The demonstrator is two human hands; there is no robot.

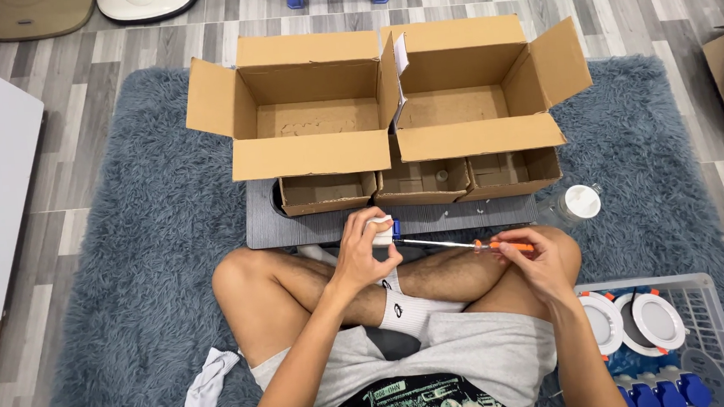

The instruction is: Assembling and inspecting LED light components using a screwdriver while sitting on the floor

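Sitting cross-legged, I grip a small white lamp fitting with a blue part [384, 228] in my closed left hand [358, 260], steadying it. My right hand [543, 258] pinches the orange-handled screwdriver [460, 243], tip seemingly at the fitting. Beyond my knees three small cardboard trays [421, 182] and two large open cardboard boxes [388, 98] stand within reach.

Matt brown cardboard boxes [311, 104] at twelve o'clock; shaggy blue-grey rug [133, 247]; glossy white plastic lamps [657, 320] at four o'clock; screwdriver [468, 244] with thin shiny metal shaft.
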